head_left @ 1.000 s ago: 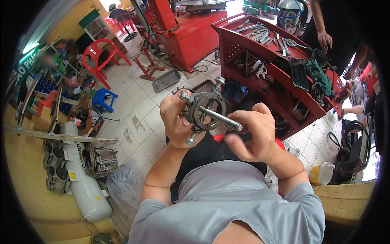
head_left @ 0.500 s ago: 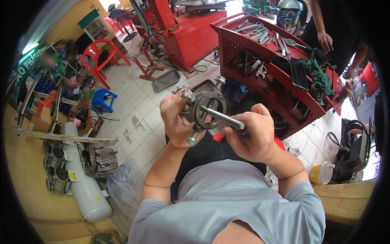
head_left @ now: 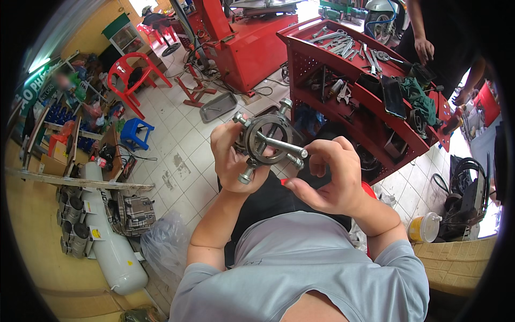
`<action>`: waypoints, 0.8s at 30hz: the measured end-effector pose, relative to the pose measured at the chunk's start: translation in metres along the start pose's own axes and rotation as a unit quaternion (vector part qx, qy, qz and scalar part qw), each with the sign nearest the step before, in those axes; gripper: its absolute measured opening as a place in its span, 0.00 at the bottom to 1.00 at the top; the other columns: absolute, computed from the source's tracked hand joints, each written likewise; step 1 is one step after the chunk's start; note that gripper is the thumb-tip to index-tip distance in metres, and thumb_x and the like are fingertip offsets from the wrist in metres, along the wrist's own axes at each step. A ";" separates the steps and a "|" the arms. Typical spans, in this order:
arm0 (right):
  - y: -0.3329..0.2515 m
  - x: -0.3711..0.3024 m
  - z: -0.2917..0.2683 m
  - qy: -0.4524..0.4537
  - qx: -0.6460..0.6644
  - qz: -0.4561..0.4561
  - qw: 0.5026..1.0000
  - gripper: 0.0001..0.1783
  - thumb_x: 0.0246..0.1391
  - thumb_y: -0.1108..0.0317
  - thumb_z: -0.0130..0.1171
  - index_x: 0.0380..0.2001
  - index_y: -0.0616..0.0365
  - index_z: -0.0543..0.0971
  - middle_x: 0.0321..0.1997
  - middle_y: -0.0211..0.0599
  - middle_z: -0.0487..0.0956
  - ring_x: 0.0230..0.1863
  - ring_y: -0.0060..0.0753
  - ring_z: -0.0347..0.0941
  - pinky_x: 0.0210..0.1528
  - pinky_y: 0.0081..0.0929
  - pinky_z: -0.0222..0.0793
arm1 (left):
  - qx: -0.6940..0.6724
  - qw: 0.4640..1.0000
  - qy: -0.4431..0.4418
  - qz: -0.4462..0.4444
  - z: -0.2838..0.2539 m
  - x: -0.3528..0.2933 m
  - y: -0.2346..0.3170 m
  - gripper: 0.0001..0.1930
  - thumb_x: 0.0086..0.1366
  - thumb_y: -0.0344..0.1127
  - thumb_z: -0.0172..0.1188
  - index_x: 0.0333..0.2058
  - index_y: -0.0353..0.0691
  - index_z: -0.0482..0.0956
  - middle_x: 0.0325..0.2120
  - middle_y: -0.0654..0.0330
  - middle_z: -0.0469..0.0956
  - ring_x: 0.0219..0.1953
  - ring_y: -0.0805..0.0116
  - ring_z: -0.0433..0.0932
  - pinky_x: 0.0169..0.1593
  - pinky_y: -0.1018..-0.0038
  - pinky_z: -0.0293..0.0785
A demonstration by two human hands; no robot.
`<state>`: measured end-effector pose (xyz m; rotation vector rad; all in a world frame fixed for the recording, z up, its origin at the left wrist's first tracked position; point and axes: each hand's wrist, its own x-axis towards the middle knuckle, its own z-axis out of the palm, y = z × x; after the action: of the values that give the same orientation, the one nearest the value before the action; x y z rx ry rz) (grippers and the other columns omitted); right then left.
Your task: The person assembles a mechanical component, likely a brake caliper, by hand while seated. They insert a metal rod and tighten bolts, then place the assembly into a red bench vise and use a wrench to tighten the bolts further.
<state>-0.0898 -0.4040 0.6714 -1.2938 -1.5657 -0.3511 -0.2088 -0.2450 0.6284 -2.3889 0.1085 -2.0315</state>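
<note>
In front of my lap my left hand (head_left: 230,155) grips a grey steel ring fitted with bolts (head_left: 248,140). Several bolts stick out around its rim, their heads facing outward. A long bolt shaft (head_left: 284,145) reaches from the ring toward my right hand. My right hand (head_left: 335,174) is open, thumb and forefinger apart, just beside the shaft's end; it holds nothing. Part of the ring's left side is covered by my left fingers.
A red tool cart (head_left: 343,102) with several wrenches (head_left: 343,45) stands ahead to the right. Another person's hand (head_left: 424,51) is beside it. On the tiled floor lie a grey metal tray (head_left: 219,107) and a blue stool (head_left: 135,133). A white cylinder (head_left: 115,252) lies at left.
My right thumb and fingers have spread and come off the long shaft. The ring has turned and tilted slightly in my left hand, and its shaft end has shifted up and left.
</note>
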 end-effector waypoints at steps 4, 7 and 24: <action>0.005 -0.005 0.001 -0.004 -0.047 -0.040 0.998 0.17 0.40 0.66 0.69 0.33 0.57 0.74 0.15 0.24 0.70 0.15 0.23 0.65 0.23 0.24 0.50 | -0.028 0.999 0.003 -0.035 -0.001 0.000 0.003 0.27 0.58 0.33 0.64 0.53 0.28 0.67 0.50 0.44 0.67 0.49 0.50 0.71 0.50 0.63 0.70; 0.008 -0.002 -0.002 -0.027 -0.062 -0.074 0.995 0.16 0.40 0.66 0.69 0.32 0.57 0.74 0.15 0.24 0.70 0.15 0.23 0.65 0.23 0.23 0.50 | -0.020 1.000 0.000 -0.021 -0.001 0.002 0.004 0.27 0.58 0.33 0.64 0.53 0.27 0.67 0.50 0.44 0.67 0.49 0.50 0.71 0.50 0.63 0.71; 0.007 -0.005 0.000 -0.016 -0.049 -0.024 0.998 0.16 0.40 0.65 0.69 0.31 0.57 0.74 0.16 0.25 0.71 0.15 0.22 0.66 0.23 0.23 0.51 | -0.055 0.994 0.029 -0.091 0.006 -0.003 0.008 0.13 0.47 0.31 0.70 0.34 0.47 0.82 0.48 0.51 0.71 0.45 0.52 0.70 0.43 0.61 0.67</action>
<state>-0.0840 -0.4046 0.6644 -1.3447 -1.6262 -0.4435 -0.2033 -0.2528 0.6244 -2.4901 0.0011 -2.2283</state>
